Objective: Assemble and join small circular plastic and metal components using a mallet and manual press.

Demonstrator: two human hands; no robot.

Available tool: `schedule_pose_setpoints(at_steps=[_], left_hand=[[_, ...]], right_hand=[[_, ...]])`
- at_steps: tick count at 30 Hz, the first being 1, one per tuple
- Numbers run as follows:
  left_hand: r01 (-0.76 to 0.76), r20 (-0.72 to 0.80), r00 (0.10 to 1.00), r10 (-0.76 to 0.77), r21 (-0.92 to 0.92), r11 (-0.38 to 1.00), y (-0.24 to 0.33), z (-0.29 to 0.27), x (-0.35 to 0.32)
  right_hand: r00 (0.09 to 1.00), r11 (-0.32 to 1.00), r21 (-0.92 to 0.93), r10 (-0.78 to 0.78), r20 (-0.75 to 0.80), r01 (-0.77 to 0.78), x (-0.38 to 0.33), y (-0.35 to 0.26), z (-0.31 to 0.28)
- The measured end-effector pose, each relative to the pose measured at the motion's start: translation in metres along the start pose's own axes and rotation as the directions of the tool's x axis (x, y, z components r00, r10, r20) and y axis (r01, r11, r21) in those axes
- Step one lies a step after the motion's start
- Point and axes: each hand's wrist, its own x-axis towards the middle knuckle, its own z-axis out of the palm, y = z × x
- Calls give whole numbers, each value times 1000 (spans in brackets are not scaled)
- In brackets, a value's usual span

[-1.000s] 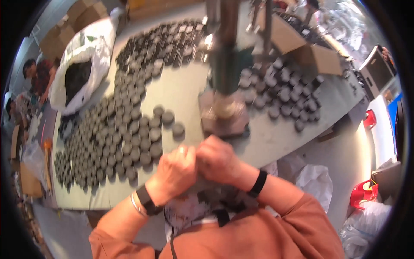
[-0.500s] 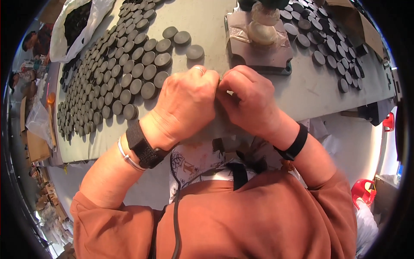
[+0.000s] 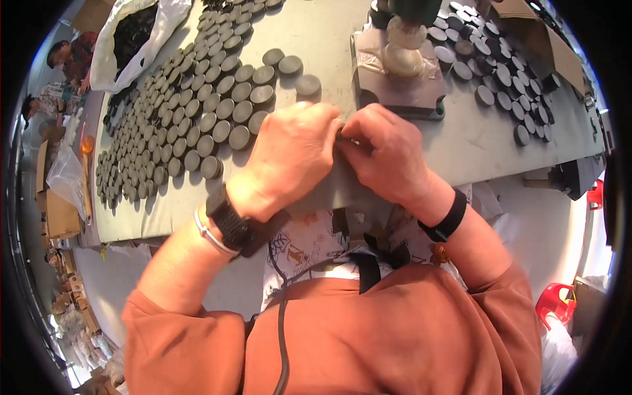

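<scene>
A: Grey is nearly everything on this table (image 3: 329, 39): many round grey discs (image 3: 197, 112) lie flat in rows on the left part, and more grey discs (image 3: 507, 59) lie on the right part, beside the base plate of the press (image 3: 401, 79).

B: And the hands? What is different from half a second ago?

A: Very little. The left hand (image 3: 293, 155) and the right hand (image 3: 388, 155) are pressed together as before, just in front of the press. The view has moved down a bit, so the hands sit a little lower in the picture.

B: What do they hold?

A: Both are curled closed, fingertips meeting. Only a dark sliver (image 3: 340, 133) shows between them. I cannot tell what it is.

B: Its direction, its long axis?

A: Hidden by the fingers, so I cannot say. It is at the table's near edge, where the two hands touch.
</scene>
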Motion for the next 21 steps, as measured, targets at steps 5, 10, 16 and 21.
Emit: schedule_pose_setpoints(at_steps=[5,10,16,21], left_hand=[[492,158,795,-586,-732,471,29,-10,-29],[336,342,824,-452,-937,-96,25,-3,-43],[218,205,812,-547,-975,-42,15,1,-47],[153,-87,909,-407,-840,521,8,12,-59]], right_hand=[[989,994,-32,-104,-109,101,-1,-9,0],[952,967,-107,-247,-181,231,-2,-21,3],[979,983,15,-179,-100,181,-7,-32,2],[895,760,494,434,97,-422,-3,-38,-6]])
